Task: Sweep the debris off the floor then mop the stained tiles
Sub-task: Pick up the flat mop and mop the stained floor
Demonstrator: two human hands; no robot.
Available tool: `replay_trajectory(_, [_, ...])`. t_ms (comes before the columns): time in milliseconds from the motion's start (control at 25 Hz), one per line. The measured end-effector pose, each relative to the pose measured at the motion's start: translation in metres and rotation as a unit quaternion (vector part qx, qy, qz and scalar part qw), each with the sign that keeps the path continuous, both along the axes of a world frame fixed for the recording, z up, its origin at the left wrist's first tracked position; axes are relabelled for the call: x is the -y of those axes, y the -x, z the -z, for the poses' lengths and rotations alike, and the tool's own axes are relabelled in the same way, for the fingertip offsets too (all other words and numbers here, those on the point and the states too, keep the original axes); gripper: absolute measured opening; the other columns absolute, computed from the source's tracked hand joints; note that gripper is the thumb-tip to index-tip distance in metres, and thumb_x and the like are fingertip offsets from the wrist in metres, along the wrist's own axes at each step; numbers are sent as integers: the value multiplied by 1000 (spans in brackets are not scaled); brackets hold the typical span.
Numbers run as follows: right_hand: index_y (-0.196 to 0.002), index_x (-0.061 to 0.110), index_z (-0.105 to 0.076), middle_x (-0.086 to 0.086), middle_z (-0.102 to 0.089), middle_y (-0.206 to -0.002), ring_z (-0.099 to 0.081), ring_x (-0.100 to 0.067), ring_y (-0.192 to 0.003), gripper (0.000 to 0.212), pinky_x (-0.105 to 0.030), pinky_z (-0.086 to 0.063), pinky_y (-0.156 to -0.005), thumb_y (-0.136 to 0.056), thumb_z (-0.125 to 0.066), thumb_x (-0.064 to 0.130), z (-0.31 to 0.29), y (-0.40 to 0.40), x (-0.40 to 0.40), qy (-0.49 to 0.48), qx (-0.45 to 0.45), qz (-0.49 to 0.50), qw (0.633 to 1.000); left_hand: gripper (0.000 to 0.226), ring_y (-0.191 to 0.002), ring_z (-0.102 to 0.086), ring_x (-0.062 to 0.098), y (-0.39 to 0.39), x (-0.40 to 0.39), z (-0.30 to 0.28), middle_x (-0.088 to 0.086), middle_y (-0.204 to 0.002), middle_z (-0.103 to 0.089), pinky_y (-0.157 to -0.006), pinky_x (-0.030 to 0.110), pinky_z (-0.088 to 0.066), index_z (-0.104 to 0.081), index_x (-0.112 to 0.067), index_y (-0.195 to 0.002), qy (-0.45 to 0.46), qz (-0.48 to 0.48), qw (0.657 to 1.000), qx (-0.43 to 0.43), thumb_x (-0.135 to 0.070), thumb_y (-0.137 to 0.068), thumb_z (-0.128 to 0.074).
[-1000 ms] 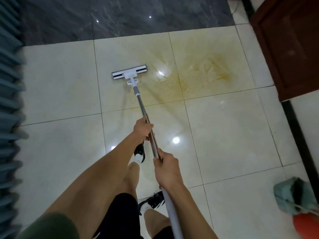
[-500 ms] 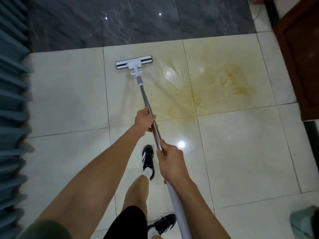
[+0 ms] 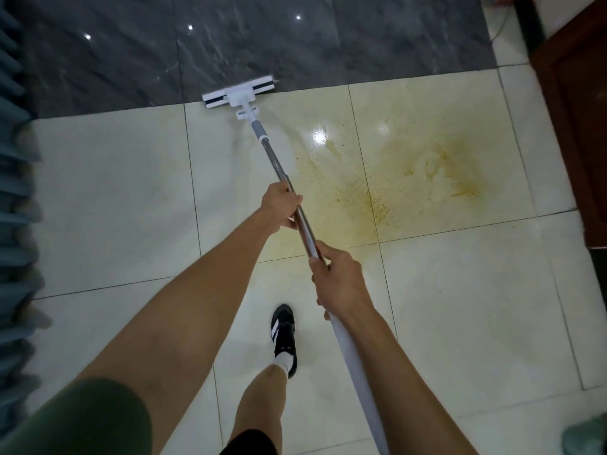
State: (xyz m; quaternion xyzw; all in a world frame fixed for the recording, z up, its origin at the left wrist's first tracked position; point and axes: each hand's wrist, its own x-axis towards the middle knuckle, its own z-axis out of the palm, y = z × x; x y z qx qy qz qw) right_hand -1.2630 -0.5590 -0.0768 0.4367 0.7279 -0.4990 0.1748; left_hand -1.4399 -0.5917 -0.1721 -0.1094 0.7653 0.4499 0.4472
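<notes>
A flat white mop head (image 3: 238, 92) lies on the floor at the seam between the cream tiles and the dark marble strip. Its metal pole (image 3: 277, 165) runs back toward me. My left hand (image 3: 281, 205) grips the pole higher up, and my right hand (image 3: 338, 280) grips it lower down, where the metal meets the white handle sleeve (image 3: 356, 372). A yellow-brown stain (image 3: 387, 178) spreads over the cream tiles to the right of the pole, with darker specks near the tile joint.
A dark marble floor strip (image 3: 262, 37) runs along the top. A brown wooden cabinet (image 3: 578, 126) stands at the right edge. Blue-grey ridged fabric (image 3: 13, 224) lines the left edge. My black shoe (image 3: 284, 336) steps on the tile between my arms. A green object (image 3: 588, 438) sits bottom right.
The mop head has slid forward from the middle of the cream tile to the edge of the dark marble. Both arms have stretched out and I have stepped forward.
</notes>
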Motion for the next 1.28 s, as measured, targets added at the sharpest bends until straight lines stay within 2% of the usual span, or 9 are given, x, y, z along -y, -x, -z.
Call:
replay_trajectory(200, [-145,25,-50,-6,-68,-106,-61,-19,-79,41,-27,-52,-71,-105,-43,25,-7,-46,28,4,-4,2,1000,10,-80,-65,35,-44,21,-6,12,-83,-55,-62,50,-60,-56,-11,-95,3,17,1000,6,-3,-94,-61])
replay_trajectory(400, [-139,24,-53,-5,-66,-94,-65,-25,-75,37,-48,-61,-72,-104,-42,23,-28,-139,46,19,-3,34,999,26,-82,-64,33,-140,30,-28,14,-92,-58,-60,48,-59,-49,-23,-85,8,39,999,9,-2,-95,-61])
replay_trajectory(480, [-132,25,-56,-5,-66,-91,-65,-25,-73,33,-49,-61,-71,-103,-41,21,-32,-187,55,23,4,37,999,18,-79,-63,30,-188,35,-28,14,-92,-59,-60,46,-58,-55,-17,-103,7,47,999,11,-2,-95,-61])
replay_trajectory(600, [-135,29,-55,-1,-63,-85,-63,-22,-67,36,-43,-62,-61,-103,-41,20,-45,-278,65,28,12,40,999,55,-71,-61,25,-280,43,-28,12,-84,-60,-54,40,-57,-42,-11,-146,6,60,998,32,-3,-95,-61])
replay_trajectory(680, [-139,29,-54,-2,-65,-86,-64,-22,-64,39,-36,-60,-50,-103,-42,20,-56,-332,69,28,19,53,998,55,-67,-61,23,-336,47,-32,11,-81,-61,-52,37,-56,-45,-16,-144,-4,59,997,43,-4,-94,-62])
replay_trajectory(800, [-142,28,-51,-4,-67,-88,-63,-20,-63,40,-31,-57,-49,-104,-42,21,-70,-375,74,32,17,58,998,30,-66,-63,24,-384,54,-41,10,-80,-61,-66,47,-61,-53,-26,-111,-18,30,998,47,-4,-94,-62])
replay_trajectory(880, [-142,28,-51,-3,-67,-88,-62,-18,-62,40,-32,-58,-52,-104,-42,21,-76,-379,76,40,9,58,997,27,-62,-64,25,-391,56,-46,10,-80,-61,-72,50,-61,-50,-28,-99,-16,3,999,37,-4,-95,-61])
replay_trajectory(1040, [-135,18,-55,-1,-65,-83,-63,-19,-62,34,-43,-61,-62,-103,-43,19,-75,-344,63,31,-14,42,999,48,-55,-65,25,-357,45,-48,10,-80,-63,-55,40,-57,-50,-20,-138,-30,-35,999,11,-2,-95,-61])
replay_trajectory(1280, [-140,23,-53,5,-57,-71,-54,-12,-54,39,-35,-58,-61,-103,-43,18,-58,-249,30,18,-21,26,999,57,-51,-64,25,-257,11,-35,10,-79,-61,-55,43,-58,-46,-13,-145,-37,-47,998,16,0,-93,-63])
